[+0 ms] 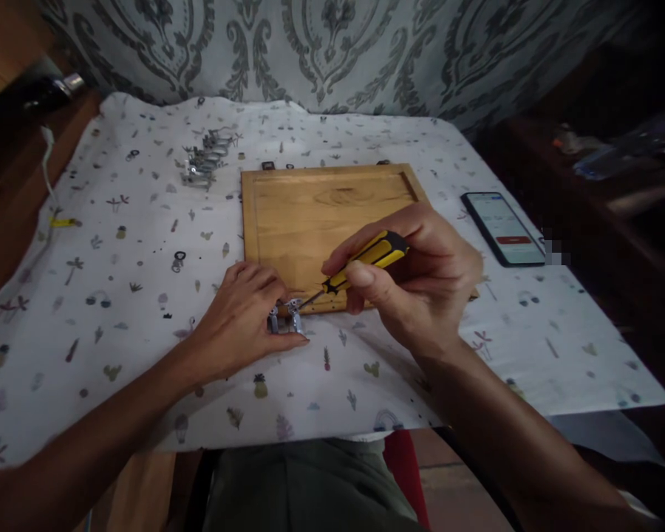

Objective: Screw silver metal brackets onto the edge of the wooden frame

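Note:
My right hand point(421, 273) grips a yellow and black screwdriver point(374, 255), its shaft slanting down to the left. The tip meets a silver cabinet hinge point(293, 314) at the near edge of a wooden panel point(315, 203). Closed around that hinge is my left hand point(249, 310), with its fingers on the panel's near left corner and its thumb below the hinge. Part of the hinge is hidden behind the left fingers, so I cannot tell how it is seated. The panel lies flat on a printed white cloth point(144, 295).
Several metal hinges point(205, 159) lie in a cluster at the back left. A phone point(504, 229) with a lit screen rests on the right. At the left edge is a pale cord with a yellow tag point(63, 222). A patterned grey curtain point(332, 52) hangs behind the table.

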Tool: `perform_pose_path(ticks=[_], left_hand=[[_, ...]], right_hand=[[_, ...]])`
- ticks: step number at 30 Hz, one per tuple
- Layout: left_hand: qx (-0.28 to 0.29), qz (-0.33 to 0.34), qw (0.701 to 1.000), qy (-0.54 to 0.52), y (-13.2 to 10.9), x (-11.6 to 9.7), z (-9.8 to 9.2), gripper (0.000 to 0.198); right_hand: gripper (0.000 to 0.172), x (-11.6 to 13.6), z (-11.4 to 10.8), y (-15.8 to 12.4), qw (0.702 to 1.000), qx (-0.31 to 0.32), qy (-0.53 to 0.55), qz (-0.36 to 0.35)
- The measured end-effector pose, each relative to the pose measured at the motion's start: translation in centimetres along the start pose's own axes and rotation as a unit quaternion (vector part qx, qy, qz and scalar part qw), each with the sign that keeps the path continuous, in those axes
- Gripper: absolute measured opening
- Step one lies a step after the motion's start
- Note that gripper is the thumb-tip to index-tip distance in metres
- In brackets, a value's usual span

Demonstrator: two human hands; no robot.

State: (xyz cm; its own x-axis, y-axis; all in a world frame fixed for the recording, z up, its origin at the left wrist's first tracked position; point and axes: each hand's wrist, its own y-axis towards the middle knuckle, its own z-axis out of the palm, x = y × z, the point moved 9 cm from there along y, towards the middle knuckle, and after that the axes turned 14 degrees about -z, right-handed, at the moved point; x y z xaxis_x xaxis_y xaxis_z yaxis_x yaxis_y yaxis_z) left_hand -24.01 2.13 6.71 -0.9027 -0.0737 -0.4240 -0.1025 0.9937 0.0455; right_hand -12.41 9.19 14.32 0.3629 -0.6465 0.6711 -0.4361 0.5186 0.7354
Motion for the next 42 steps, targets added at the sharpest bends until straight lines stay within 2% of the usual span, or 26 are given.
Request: perform_pose_path(ticks=[7,17,24,30,35,39,42], left_hand=[[0.013,-0.011,1.0,0.003,0.0,0.1,0.1,0.046],[-0.009,0.004,1.0,-0.008,-0.2,0.2,0.1,0.043],[0.015,-0.014,1.0,-0.015,-0.1,0.4,0.2,0.041],[0.02,-0.018,0.999,-0.019,0.0,0.3,0.1,0.041],[0.01,-0.012,1.0,-0.02,0.0,0.5,0.3,0.043],[0.023,-0.015,1.0,-0.008,0.0,0.4,0.4,0.044],[0.034,-0.022,0.999,-0.008,0.1,0.3,0.3,0.042]], right_hand=[[0.021,-0.5,0.5,-0.3,1.0,0.024,0.002,0.012],[0.024,-1.0,0.9,-0.4,0.998,0.051,0.0,0.021],[0.025,-1.0,1.9,-0.7,0.987,0.114,0.103,0.051],[0.014,-0.2,1.0,-0.2,0.996,0.062,0.054,-0.013],[0.02,-0.9,1.1,-0.5,0.994,0.047,0.089,0.043],[0.025,-1.2,1.4,-0.5,0.989,0.085,0.093,0.084],[0.027,-0.8,1.6,-0.4,0.988,0.115,0.079,0.071]])
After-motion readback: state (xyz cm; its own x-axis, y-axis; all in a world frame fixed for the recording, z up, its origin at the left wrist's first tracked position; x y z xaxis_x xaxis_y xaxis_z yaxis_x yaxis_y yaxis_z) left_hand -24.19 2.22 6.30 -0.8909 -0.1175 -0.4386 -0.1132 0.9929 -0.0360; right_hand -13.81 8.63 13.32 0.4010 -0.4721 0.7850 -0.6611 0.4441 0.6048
